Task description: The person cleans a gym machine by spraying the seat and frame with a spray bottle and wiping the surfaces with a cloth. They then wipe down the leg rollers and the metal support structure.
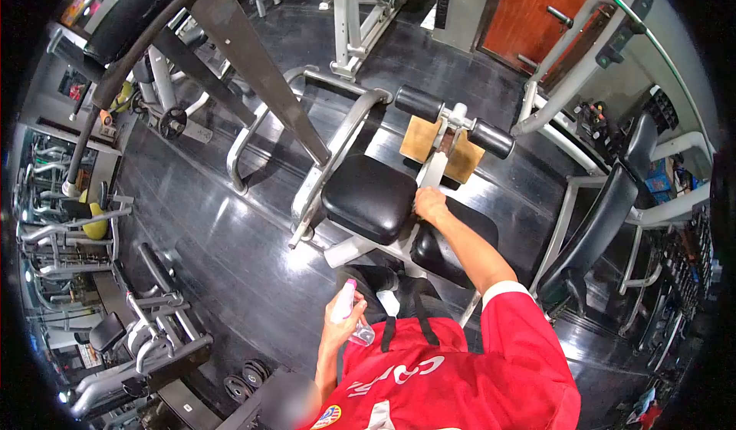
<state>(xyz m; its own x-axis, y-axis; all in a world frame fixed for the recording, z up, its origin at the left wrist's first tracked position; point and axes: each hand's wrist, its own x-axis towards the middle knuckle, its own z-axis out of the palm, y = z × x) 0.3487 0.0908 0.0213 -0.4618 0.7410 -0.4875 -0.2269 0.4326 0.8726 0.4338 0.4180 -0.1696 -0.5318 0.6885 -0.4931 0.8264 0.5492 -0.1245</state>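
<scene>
My left hand [343, 321] is closed around a clear spray bottle [360, 332] with a pink-tipped nozzle, held low in front of my body. Out ahead, my right hand [431, 204] is closed at the lower end of the pale metal lever [435, 169] of a gym machine, between two black padded seats. One black pad [369, 198] lies just left of that hand; the other pad [454, 240] is partly hidden under my forearm. Whether the fingers wrap the metal or a small cloth is hidden. Black foam rollers [491, 138] top the lever.
A wooden board [420, 139] sits behind the lever. Bent silver frame tubes [354, 127] rise at the left of the seat. To the right stands a black-padded bench [594, 227]. Weight plates [247, 380] lie at lower left on the dark floor [207, 223].
</scene>
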